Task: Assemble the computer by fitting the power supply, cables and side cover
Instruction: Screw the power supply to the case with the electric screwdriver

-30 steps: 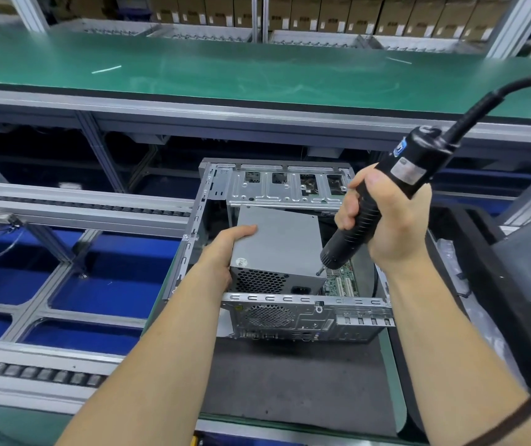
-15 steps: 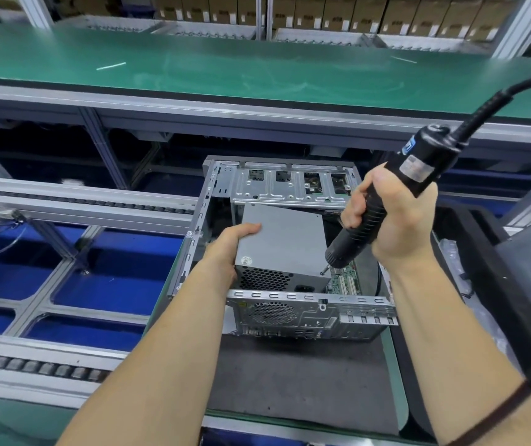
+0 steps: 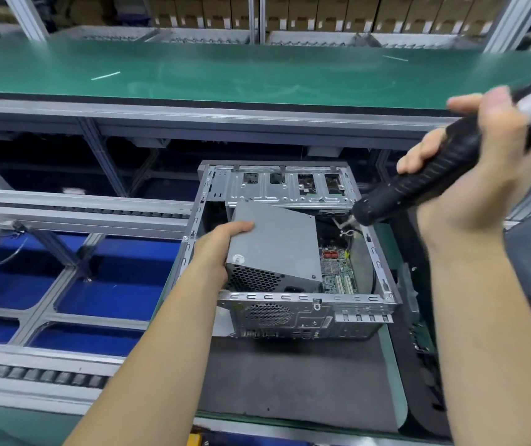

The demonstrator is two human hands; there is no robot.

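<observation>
the power supply [image 3: 275, 243], a smooth grey metal box with a honeycomb vent face, sits tilted in the near left corner of the open, bare-steel computer case [image 3: 293, 313] on a dark mat [image 3: 293, 378]. the left hand [image 3: 217, 249] grips its left edge, thumb on top. the right hand [image 3: 479, 175] has fingers wrapped round a ribbed black electric screwdriver [image 3: 418, 185] above the case's right wall.

Two bare forearms reach forward, both hands holding.

The left hand [image 3: 217, 249] is low, its thumb laid flat on top of the power supply [image 3: 275, 239] and its fingers hidden behind the side. The right hand [image 3: 479, 162] is raised, fingers wrapped round a screwdriver [image 3: 418, 185], and motion-blurred.
</observation>
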